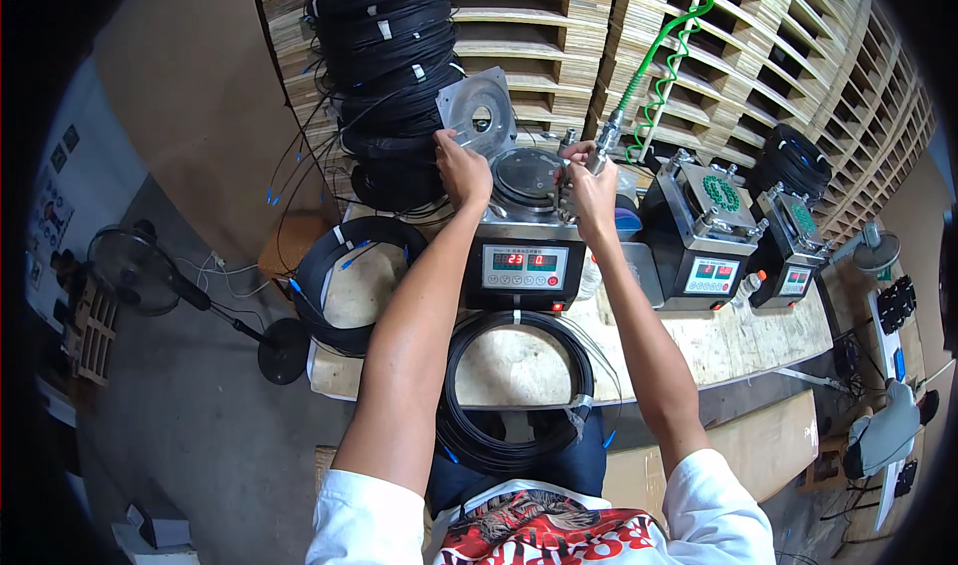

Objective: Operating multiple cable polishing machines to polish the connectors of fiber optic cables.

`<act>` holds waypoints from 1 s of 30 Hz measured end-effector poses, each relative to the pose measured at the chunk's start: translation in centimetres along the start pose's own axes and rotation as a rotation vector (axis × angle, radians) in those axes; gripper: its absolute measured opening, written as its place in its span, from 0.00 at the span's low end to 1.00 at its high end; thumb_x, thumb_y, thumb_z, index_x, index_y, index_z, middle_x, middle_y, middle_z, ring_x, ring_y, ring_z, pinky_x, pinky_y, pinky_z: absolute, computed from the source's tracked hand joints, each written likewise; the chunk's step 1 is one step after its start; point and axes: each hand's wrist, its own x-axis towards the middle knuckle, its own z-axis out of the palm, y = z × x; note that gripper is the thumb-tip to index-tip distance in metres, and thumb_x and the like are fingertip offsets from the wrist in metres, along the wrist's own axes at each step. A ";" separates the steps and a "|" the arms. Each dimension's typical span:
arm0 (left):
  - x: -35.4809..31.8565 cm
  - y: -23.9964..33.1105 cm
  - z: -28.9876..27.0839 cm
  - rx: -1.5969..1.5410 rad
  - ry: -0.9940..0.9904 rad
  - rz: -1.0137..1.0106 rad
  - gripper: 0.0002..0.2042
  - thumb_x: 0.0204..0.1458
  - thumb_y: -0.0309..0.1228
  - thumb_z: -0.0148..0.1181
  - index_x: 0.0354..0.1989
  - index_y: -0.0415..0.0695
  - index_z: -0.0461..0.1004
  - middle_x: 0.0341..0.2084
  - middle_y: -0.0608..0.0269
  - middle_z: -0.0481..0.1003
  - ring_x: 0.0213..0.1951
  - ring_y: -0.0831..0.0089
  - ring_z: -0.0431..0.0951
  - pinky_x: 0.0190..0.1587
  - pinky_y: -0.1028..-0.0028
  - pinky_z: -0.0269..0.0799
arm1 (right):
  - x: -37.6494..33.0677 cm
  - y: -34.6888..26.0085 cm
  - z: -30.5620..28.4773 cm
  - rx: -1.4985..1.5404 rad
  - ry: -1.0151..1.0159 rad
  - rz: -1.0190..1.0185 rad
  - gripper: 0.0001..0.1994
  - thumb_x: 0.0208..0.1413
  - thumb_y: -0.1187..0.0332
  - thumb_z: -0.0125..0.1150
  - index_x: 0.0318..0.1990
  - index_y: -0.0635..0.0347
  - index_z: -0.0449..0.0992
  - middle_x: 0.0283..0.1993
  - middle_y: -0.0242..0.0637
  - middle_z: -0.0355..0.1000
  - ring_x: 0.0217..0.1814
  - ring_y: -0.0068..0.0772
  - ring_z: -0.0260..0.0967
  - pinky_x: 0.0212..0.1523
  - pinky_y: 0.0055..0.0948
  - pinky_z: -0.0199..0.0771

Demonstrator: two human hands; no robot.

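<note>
My left hand [463,170] is closed on the edge of a squarish metal plate [462,101] with a round hole in its middle. It tilts the plate up behind the machine. My right hand [594,194] is wrapped round a metal air blow gun [606,134], whose top joins a green coiled hose [641,78]. Between my hands lies the round dark platen [529,174] of a black machine [474,274] with a lit control panel. The blow gun's lower end is close to the platen's right side; my fingers partly hide it.
Cable coils lie on the wooden table at front [449,385] and left [324,335], with a tall stack [384,66] behind. Two similar machines [699,231] [788,241] stand at right, near a small bottle [748,285]. A fan [135,271] stands left; another person [886,430] sits far right.
</note>
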 end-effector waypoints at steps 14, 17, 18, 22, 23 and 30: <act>0.3 -0.5 -0.1 -0.054 0.040 0.032 0.15 0.54 0.19 0.49 0.50 0.42 0.61 0.46 0.38 0.73 0.49 0.39 0.74 0.49 0.48 0.69 | 0.8 2.1 3.1 0.088 0.066 -0.065 0.06 0.53 0.81 0.49 0.35 0.68 0.73 0.25 0.37 0.72 0.25 0.25 0.71 0.27 0.25 0.69; -0.3 0.4 0.1 -0.083 0.050 0.009 0.15 0.54 0.18 0.48 0.49 0.42 0.61 0.43 0.36 0.74 0.47 0.38 0.75 0.47 0.47 0.69 | 2.2 3.7 2.2 0.007 0.221 -0.202 0.06 0.53 0.82 0.50 0.36 0.68 0.72 0.27 0.39 0.73 0.25 0.26 0.72 0.28 0.26 0.71; -0.4 0.5 -0.1 -0.107 0.050 -0.034 0.14 0.54 0.18 0.47 0.49 0.42 0.60 0.41 0.35 0.75 0.45 0.37 0.75 0.47 0.47 0.69 | 2.1 3.5 2.4 0.047 0.263 -0.183 0.07 0.53 0.82 0.50 0.39 0.68 0.72 0.29 0.40 0.74 0.27 0.27 0.73 0.30 0.26 0.73; -0.4 0.2 -0.6 -0.202 0.127 -0.102 0.14 0.54 0.16 0.46 0.48 0.41 0.59 0.36 0.34 0.76 0.42 0.35 0.77 0.45 0.46 0.70 | 1.3 2.3 3.2 0.176 0.174 -0.110 0.07 0.53 0.83 0.49 0.39 0.69 0.71 0.32 0.40 0.74 0.30 0.29 0.75 0.33 0.26 0.75; -0.2 0.0 -0.7 -0.198 0.131 -0.101 0.14 0.54 0.16 0.46 0.48 0.41 0.59 0.36 0.34 0.76 0.42 0.35 0.77 0.45 0.46 0.70 | 1.1 1.9 3.8 0.180 0.172 -0.109 0.07 0.53 0.83 0.49 0.39 0.69 0.71 0.32 0.40 0.74 0.30 0.29 0.75 0.33 0.26 0.75; -0.2 -0.5 0.4 -0.279 0.194 -0.093 0.15 0.53 0.14 0.46 0.47 0.41 0.59 0.36 0.35 0.77 0.42 0.36 0.77 0.46 0.47 0.70 | 1.2 1.8 7.9 0.150 0.181 -0.150 0.07 0.50 0.83 0.49 0.35 0.68 0.72 0.27 0.37 0.72 0.26 0.26 0.73 0.28 0.26 0.71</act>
